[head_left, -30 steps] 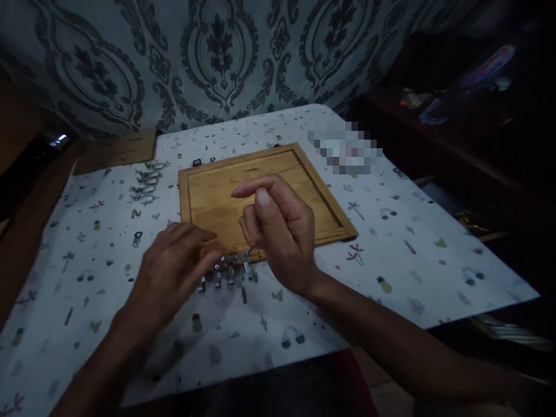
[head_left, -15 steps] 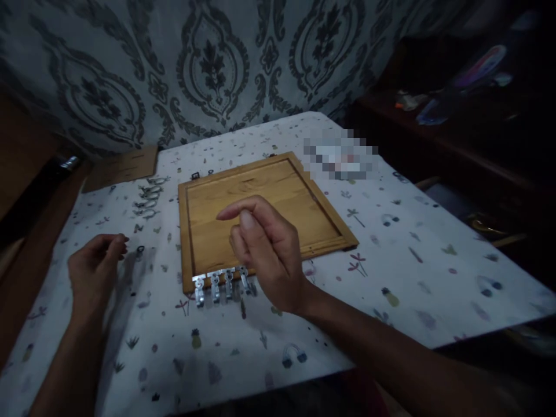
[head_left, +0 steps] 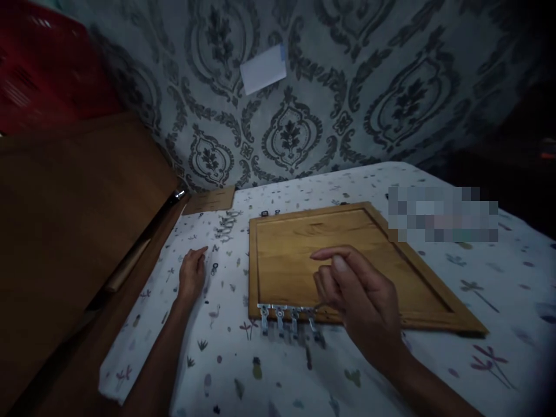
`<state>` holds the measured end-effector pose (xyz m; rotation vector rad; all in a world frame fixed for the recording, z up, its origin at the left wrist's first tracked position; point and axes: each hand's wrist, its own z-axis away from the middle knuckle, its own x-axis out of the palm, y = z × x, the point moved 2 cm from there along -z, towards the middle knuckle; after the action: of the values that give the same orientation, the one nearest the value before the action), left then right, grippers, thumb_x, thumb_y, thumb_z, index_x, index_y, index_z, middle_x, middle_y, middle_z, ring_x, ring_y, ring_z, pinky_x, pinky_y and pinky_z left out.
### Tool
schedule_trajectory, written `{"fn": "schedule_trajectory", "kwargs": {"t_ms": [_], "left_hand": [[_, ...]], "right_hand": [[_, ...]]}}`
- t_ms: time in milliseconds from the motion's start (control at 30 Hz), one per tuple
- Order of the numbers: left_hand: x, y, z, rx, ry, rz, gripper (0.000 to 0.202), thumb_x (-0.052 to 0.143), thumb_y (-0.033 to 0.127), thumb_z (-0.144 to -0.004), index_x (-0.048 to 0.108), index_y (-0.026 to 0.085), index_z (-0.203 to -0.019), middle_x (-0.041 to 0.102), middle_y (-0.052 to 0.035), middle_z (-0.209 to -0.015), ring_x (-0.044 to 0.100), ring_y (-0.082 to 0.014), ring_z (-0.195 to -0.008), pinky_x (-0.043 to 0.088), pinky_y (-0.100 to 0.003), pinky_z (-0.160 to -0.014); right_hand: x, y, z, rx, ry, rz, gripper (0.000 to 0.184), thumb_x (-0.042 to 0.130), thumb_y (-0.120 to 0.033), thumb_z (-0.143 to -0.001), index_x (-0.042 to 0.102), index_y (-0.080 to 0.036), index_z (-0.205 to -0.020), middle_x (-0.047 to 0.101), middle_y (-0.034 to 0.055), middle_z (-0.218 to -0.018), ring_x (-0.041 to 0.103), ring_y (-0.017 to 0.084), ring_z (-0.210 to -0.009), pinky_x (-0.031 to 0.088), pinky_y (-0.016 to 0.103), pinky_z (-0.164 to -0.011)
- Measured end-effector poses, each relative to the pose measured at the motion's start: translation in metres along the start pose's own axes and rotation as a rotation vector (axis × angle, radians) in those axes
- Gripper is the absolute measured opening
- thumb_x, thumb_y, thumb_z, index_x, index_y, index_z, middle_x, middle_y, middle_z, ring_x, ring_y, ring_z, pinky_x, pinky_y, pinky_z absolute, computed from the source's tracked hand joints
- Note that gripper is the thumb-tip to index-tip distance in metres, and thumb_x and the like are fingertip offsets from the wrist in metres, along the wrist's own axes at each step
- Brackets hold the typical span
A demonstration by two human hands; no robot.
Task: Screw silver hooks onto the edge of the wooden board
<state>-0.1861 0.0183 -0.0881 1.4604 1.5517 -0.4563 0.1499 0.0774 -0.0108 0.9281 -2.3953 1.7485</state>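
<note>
Left hand nearer curved metal pieces

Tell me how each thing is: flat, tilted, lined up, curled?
Wooden panel: lying flat.
Front metal pieces: lined up along the panel's near edge.
Back metal pieces: close together.
Cardboard: lying flat.
White paper: on the wall, tilted.
Tablecloth: spread out.
Left hand: index finger stretched out.
Right hand: curled, index out; can't tell if holding anything.

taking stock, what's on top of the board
On the board, four metal pieces overhang the near edge. The right hand hides part of the board; anything behind that hand can't be seen.
</note>
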Motion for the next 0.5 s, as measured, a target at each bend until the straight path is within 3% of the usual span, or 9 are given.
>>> {"fn": "schedule_trajectory", "kwargs": {"t_ms": [200, 367, 500], "left_hand": [[0.009, 0.003, -0.002, 0.075, -0.083, -0.138, 0.033, 0.058, 0.035, -0.093, 0.056, 0.016, -0.120, 0.060, -0.0091, -0.119, 0.062, -0.0209, -0.100, 0.055, -0.042, -0.085], [0.005, 0.012, -0.005, 0.065, -0.158, -0.281, 0.032, 0.057, 0.034, -0.093, 0.057, 0.017, -0.120, 0.060, -0.0085, -0.117, 0.062, -0.0203, -0.100, 0.055, -0.041, -0.085], [-0.004, 0.028, -0.003, 0.055, -0.206, -0.336, 0.033, 0.043, 0.019, -0.095, 0.065, 0.021, -0.119, 0.063, -0.0084, -0.099, 0.060, -0.0205, -0.092, 0.051, -0.035, -0.082]], "right_hand": [[-0.001, 0.001, 0.001, -0.011, 0.002, 0.008, 0.023, 0.047, -0.037, -0.099, 0.059, -0.018, -0.097, 0.028, -0.0103, -0.050, 0.024, 0.007, -0.043, 0.022, 0.020, -0.042], [-0.001, 0.002, 0.000, -0.021, 0.010, -0.010, 0.024, 0.049, -0.039, -0.097, 0.058, -0.017, -0.095, 0.028, -0.0110, -0.049, 0.023, 0.007, -0.042, 0.021, 0.021, -0.042], [-0.002, 0.000, 0.001, -0.017, 0.025, -0.011, 0.027, 0.049, -0.042, -0.096, 0.057, -0.017, -0.092, 0.029, -0.0114, -0.048, 0.023, 0.007, -0.042, 0.020, 0.021, -0.042]]}}
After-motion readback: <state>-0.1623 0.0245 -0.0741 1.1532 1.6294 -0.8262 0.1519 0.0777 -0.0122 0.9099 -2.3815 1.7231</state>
